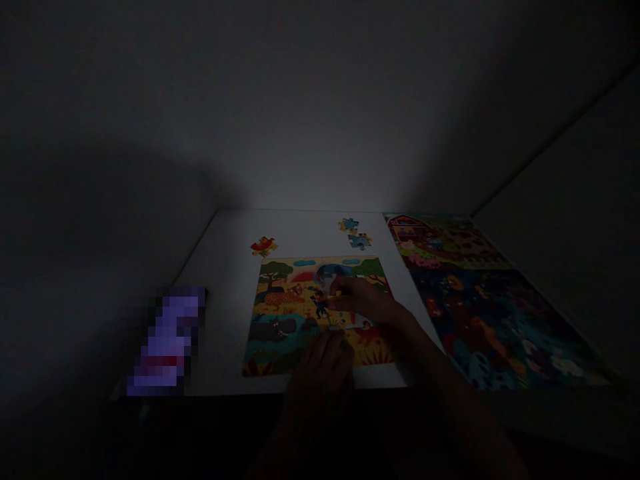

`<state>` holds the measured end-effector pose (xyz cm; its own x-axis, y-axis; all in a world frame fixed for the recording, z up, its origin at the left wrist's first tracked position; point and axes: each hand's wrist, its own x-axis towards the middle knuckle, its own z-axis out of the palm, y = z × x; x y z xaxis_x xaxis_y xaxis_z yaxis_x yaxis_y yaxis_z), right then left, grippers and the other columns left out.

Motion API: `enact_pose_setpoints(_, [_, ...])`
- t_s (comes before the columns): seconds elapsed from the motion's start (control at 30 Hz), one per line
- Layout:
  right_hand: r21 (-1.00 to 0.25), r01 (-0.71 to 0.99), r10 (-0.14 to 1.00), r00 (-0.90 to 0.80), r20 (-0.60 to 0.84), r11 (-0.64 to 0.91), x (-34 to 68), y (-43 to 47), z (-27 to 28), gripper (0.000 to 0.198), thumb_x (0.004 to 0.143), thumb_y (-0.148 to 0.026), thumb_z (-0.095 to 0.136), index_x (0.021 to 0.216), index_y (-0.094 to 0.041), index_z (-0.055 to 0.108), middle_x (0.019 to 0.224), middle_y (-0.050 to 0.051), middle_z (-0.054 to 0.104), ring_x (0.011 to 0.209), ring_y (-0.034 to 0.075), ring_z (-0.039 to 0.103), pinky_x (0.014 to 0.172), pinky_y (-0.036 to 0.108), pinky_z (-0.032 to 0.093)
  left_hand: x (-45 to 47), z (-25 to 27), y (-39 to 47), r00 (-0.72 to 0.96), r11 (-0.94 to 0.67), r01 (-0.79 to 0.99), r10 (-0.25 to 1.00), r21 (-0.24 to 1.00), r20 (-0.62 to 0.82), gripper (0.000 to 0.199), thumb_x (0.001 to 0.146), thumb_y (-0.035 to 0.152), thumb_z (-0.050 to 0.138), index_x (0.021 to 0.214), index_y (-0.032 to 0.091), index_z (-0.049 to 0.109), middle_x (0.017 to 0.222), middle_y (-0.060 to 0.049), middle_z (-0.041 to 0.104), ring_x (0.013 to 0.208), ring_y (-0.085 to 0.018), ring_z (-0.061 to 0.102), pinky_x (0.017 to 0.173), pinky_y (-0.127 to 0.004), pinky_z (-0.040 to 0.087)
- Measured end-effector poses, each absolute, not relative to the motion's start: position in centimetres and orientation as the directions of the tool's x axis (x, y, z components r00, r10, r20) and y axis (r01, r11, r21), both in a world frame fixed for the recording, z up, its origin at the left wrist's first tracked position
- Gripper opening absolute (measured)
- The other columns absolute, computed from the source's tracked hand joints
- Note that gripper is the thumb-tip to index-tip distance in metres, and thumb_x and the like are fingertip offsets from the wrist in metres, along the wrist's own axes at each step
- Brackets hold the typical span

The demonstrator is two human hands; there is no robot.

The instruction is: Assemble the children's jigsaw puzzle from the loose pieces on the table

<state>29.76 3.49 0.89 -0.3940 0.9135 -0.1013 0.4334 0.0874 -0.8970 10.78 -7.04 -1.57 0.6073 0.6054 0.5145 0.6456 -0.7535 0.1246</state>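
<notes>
An animal jigsaw puzzle, mostly put together, lies on the white table. Its picture has trees, a leopard and a hippo by water. My right hand is over the middle right of the puzzle, thumb and fingers pinched on a small puzzle piece that is mostly hidden. White table shows through gaps beside those fingers. Resting on the puzzle's lower edge is my left hand, its fingers stretched out over the pieces. The room is dim, so fine detail is hard to see.
Loose blue and yellow puzzle pieces lie beyond the puzzle. A red piece is at the far left. Two puzzle pictures, a farm and a dark forest, cover the right side. A blurred-out lit screen stands left.
</notes>
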Motion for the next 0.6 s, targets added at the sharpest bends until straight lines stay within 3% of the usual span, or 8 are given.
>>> enact_pose_setpoints(0.13, [-0.900, 0.429, 0.902, -0.416, -0.116, 0.082, 29.77, 3.30, 1.63, 0.020, 0.080, -0.035, 0.071, 0.091, -0.022, 0.060, 0.088, -0.001, 0.061, 0.082, 0.016, 0.058, 0.074, 0.029, 0.046, 10.72, -1.62, -7.02, 0.613, -0.754, 0.646, 0.605, 0.119, 0.508, 0.027, 0.089, 0.014, 0.047, 0.110, 0.016, 0.064, 0.122, -0.011, 0.067, 0.117, -0.025, 0.060, 0.098, -0.040, 0.052])
enact_pose_setpoints(0.37, [-0.977, 0.210, 0.873, -0.480, -0.087, 0.019, 29.74, 3.39, 1.31, 0.026, 0.079, -0.040, 0.073, 0.086, -0.021, 0.058, 0.090, 0.000, 0.060, 0.084, 0.015, 0.058, 0.076, 0.029, 0.050, 10.79, -1.53, -7.08, 0.606, -0.751, 0.646, 0.613, 0.135, 0.507, 0.025, 0.089, 0.014, 0.048, 0.108, 0.016, 0.064, 0.121, -0.011, 0.067, 0.116, -0.025, 0.059, 0.099, -0.040, 0.051])
enact_pose_setpoints(0.6, [-0.944, 0.329, 0.876, -0.463, -0.135, 0.028, 29.67, 3.23, 1.47, 0.019, 0.081, -0.033, 0.071, 0.089, -0.021, 0.059, 0.088, 0.000, 0.059, 0.082, 0.015, 0.059, 0.076, 0.030, 0.049, 10.69, -1.29, -7.09, 0.608, -0.750, 0.643, 0.623, 0.155, 0.492, 0.024, 0.089, 0.013, 0.049, 0.107, 0.016, 0.064, 0.121, -0.010, 0.067, 0.114, -0.025, 0.060, 0.097, -0.040, 0.051])
